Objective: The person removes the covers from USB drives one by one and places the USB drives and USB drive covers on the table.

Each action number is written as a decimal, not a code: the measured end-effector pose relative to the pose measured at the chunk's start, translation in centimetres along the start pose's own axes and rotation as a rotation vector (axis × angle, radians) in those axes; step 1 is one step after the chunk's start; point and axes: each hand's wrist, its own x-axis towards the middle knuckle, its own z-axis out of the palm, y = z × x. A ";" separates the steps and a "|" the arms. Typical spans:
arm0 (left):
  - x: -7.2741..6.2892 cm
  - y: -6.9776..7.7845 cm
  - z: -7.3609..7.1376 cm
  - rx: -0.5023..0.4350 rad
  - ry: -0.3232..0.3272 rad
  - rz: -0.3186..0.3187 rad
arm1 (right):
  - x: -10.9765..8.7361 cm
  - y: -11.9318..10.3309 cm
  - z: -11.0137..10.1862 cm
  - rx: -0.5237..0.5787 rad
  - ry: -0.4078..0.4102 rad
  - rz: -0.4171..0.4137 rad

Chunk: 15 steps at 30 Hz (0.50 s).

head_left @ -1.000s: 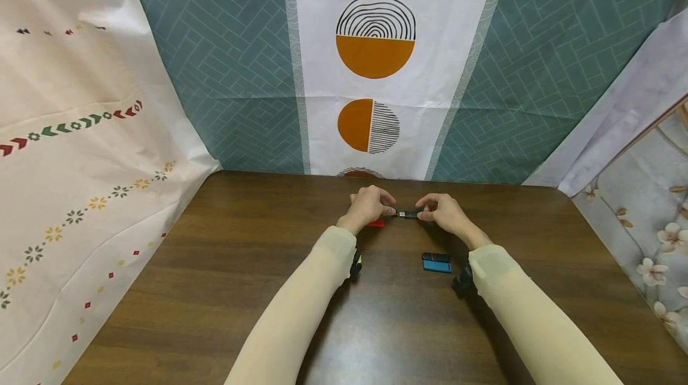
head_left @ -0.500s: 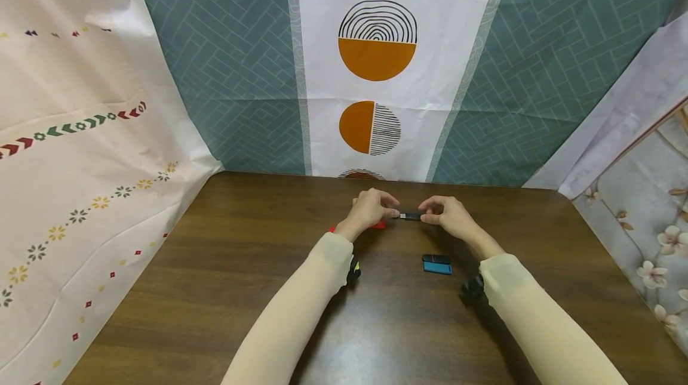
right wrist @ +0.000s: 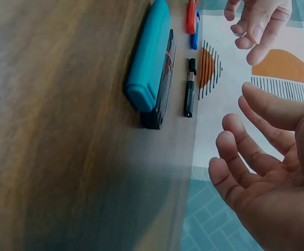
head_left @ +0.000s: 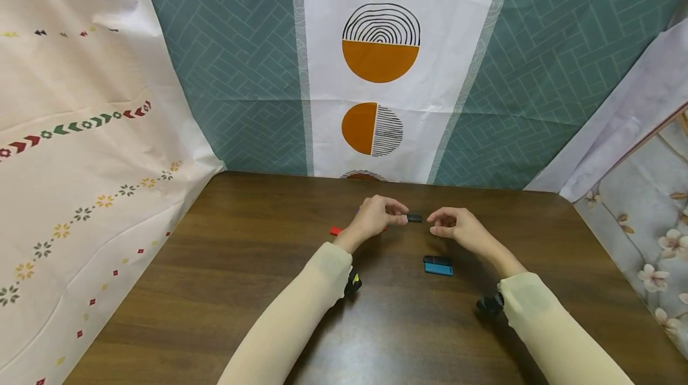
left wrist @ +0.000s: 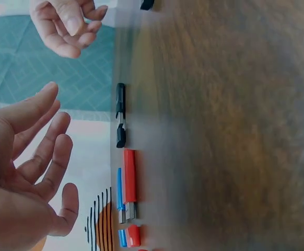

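Observation:
A black USB stick point(head_left: 414, 218) lies near the back of the table, partly hidden in the head view by my left hand point(head_left: 378, 218). In the left wrist view its small black cap point(left wrist: 121, 137) sits end to end with it, metal plug between. My left hand hovers above, fingers loosely bent and holding nothing. To the right, my right hand point(head_left: 461, 230) is raised with fingers apart, also holding nothing. A red USB stick point(left wrist: 129, 175) and a blue one point(left wrist: 119, 188) lie side by side left of the black one, with their caps point(left wrist: 133, 235) off their plugs.
Nearer the front, a teal-blue stick point(head_left: 438, 269) lies against a black one point(head_left: 438, 259) with a red stripe. The brown wooden table point(head_left: 215, 277) ends at a patterned cloth point(head_left: 252, 74) behind. Dark wrist cameras point(head_left: 490, 304) hang at the sleeves.
My right hand has drawn away from the black stick to the right and toward me. My left hand has shifted slightly right, over the cap end.

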 end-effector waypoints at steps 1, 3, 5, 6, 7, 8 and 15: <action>-0.1 0.0 0.1 -0.005 -0.003 0.002 | -0.2 0.0 0.0 -0.006 0.001 -0.003; -0.3 0.1 0.2 -0.012 -0.012 0.004 | -0.5 0.1 -0.1 -0.012 -0.006 -0.012; -0.5 0.2 0.3 -0.014 -0.024 0.005 | -0.8 0.1 -0.2 -0.008 -0.021 -0.015; -0.6 0.3 0.4 -0.014 -0.029 0.004 | -1.0 0.1 -0.3 -0.008 -0.030 -0.019; -0.7 0.3 0.4 -0.012 -0.034 0.004 | -1.1 0.1 -0.3 -0.005 -0.039 -0.023; -0.8 0.4 0.5 -0.011 -0.038 0.005 | -1.3 0.1 -0.3 -0.003 -0.049 -0.027; -1.3 1.0 0.9 -0.028 -0.059 0.032 | -2.2 0.3 -0.4 0.001 -0.059 -0.042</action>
